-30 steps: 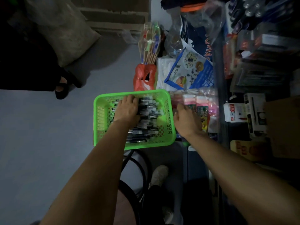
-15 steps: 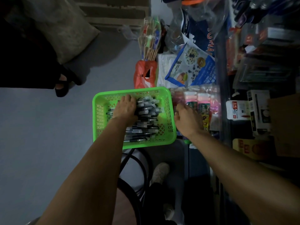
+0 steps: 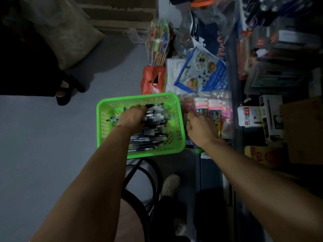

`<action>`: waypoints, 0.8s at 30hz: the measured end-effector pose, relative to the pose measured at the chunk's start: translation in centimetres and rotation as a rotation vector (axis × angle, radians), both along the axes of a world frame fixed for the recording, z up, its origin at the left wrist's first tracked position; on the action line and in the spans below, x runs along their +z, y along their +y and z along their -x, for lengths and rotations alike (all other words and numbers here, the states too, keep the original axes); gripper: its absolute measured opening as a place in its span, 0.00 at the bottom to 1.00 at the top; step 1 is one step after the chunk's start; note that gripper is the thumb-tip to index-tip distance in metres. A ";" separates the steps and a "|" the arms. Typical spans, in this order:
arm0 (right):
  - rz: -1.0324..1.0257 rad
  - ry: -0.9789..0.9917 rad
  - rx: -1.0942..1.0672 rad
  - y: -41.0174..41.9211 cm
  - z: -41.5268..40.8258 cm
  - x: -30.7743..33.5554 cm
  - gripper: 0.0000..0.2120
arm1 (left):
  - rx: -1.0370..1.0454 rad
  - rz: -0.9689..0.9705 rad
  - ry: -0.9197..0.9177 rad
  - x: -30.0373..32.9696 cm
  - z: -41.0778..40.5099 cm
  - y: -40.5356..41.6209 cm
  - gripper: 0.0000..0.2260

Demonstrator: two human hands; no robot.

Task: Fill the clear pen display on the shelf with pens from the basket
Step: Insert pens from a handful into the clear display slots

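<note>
basket (image 3: 104, 123): bright green, lattice walls | pens (image 3: 155, 119): black-and-clear heap under my left hand (image 3: 132, 117), fingers curled into it | right hand (image 3: 201, 130): fingers curled, contents unclear | labels unreadable

no lettering is clear enough to read, even on the blue bag (image 3: 208, 74).

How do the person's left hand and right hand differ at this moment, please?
The left hand is inside the green basket, lying palm-down on the pile of pens, while the right hand is outside the basket, beside its right rim. The left hand touches the pens; the right hand's fingers are curled, and whether they hold anything cannot be told. Both are bare, with forearms reaching forward.
</note>
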State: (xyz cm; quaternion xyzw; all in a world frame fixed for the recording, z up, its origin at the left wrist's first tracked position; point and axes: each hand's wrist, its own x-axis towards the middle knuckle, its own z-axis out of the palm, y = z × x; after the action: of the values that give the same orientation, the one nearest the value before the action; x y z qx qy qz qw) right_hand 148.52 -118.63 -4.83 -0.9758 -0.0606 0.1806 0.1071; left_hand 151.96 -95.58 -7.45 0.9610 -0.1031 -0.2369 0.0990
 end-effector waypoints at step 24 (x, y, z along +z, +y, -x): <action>0.107 -0.150 -0.044 -3.2 4.6 12.7 0.13 | -0.084 0.238 -0.195 12.6 2.0 -5.7 0.18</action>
State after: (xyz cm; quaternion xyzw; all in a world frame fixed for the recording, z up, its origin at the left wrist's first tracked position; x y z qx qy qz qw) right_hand 143.87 -121.82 7.87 -0.9921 -0.0371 0.1075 0.0537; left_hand 149.92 -101.32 5.20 0.9557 -0.1799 -0.1324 0.1917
